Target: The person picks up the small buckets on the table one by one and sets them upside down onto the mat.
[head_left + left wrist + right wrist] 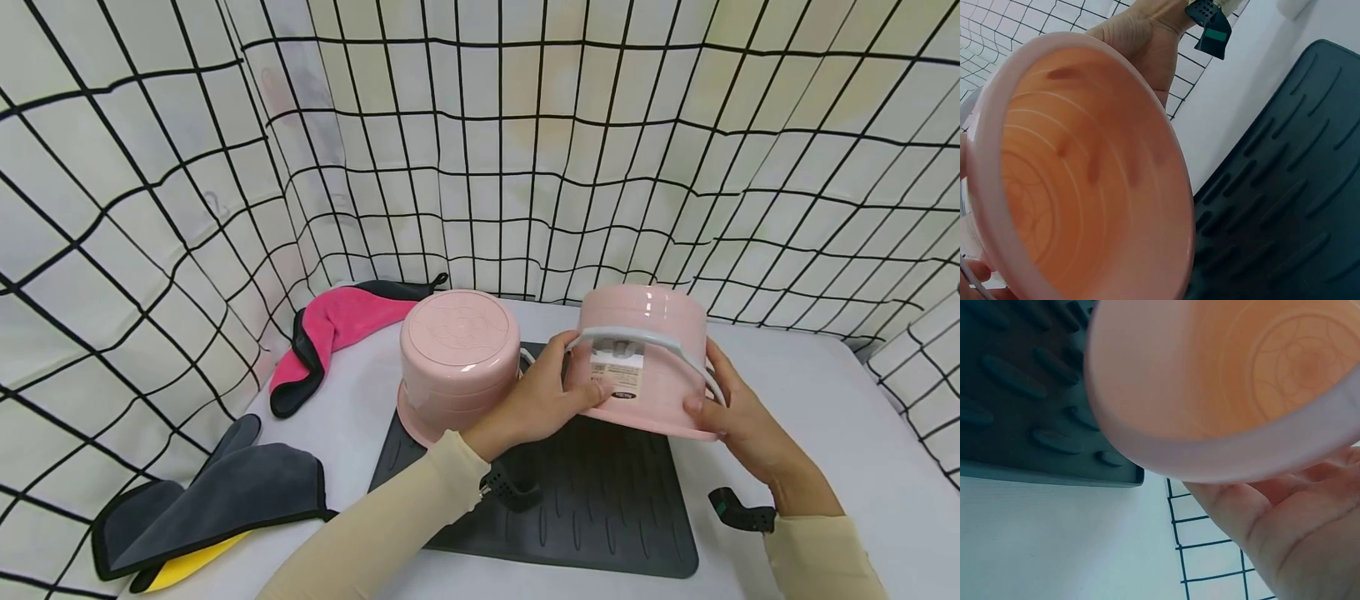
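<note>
Both hands hold a pink bucket (652,367) upside down, tilted over the dark mat. My left hand (551,392) grips its left side, thumb across the front near a paper label (618,369). My right hand (750,417) grips the right side close to the rim. A pale grey carrying handle (637,333) loops across the front. The wrist views look into the bucket's open mouth, with a ringed inner wall (1085,144) and a flower pattern on the base (1307,365). To the left, a second pink bucket (460,333) stands bottom up on the mat, partly behind my left hand.
The dark ridged mat (585,525) lies on a white table (810,367). At the left are a pink and black cloth (337,321) and a grey cloth (247,492) with a yellow underside. Black wire grid (487,171) encloses the back and sides.
</note>
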Available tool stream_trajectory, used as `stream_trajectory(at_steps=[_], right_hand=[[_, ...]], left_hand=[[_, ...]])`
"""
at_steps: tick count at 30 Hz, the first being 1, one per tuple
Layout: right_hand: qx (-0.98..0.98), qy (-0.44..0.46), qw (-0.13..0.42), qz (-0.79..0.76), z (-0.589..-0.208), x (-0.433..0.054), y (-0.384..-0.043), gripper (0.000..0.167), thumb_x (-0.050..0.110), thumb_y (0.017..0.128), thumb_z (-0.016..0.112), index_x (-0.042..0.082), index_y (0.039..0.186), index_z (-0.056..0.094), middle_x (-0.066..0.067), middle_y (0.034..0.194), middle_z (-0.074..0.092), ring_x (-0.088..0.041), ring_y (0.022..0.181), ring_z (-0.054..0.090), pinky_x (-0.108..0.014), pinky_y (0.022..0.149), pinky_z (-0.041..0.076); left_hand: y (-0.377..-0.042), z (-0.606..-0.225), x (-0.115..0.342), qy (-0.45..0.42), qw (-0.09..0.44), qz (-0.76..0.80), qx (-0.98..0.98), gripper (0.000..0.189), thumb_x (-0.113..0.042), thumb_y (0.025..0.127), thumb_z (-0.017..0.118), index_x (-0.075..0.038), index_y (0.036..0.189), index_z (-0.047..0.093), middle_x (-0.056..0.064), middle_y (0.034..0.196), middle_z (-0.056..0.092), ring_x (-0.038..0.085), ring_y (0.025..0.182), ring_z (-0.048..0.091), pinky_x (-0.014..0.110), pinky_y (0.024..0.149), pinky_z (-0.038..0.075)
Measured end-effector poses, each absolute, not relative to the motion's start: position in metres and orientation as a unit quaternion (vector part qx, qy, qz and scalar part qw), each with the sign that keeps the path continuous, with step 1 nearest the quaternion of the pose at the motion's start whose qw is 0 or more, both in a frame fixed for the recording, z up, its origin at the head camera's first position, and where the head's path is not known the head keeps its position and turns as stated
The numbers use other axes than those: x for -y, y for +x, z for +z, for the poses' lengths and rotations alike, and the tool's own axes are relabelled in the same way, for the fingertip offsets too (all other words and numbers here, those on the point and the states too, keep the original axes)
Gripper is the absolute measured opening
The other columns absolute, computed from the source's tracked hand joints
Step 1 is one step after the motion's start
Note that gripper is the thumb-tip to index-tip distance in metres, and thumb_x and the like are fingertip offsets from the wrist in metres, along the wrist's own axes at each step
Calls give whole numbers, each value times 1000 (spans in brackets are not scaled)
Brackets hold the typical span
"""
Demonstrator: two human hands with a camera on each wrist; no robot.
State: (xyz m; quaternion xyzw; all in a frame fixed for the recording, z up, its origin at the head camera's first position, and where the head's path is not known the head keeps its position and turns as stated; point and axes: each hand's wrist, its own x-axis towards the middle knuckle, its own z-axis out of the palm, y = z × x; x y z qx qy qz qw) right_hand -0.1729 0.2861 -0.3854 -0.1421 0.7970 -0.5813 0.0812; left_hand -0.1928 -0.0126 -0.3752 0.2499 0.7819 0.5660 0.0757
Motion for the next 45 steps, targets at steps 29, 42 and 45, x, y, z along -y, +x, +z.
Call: stream_trajectory(at_steps=[29,42,45], right_hand=[[-777,-203,-75,-591,-417,-247,-184,124,-6,80,78,39,167,2,-3,157,34,-28,131,45,-23,95,54],[-792,-195,-84,-572,-425,-247,-183,135,-7,76,87,39,167,-2,-2,160,31,-23,135,44,-18,98,51],[-799,-193,-79,-563,-427,-246,-183,134,-5,75,89,38,167,1,0,158,33,-23,135,45,-20,98,51]], left_hand=[[-200,-406,27,321,81,554,-764,106,-55,96,68,-23,168,-2,3,169,17,19,153,27,52,124,27],[-203,-428,23,307,40,499,-809,116,-27,93,80,-12,167,-8,10,174,5,18,159,13,47,128,20],[-205,-432,23,306,31,489,-816,116,-24,93,80,-9,167,-8,13,175,2,19,160,8,46,128,17]])
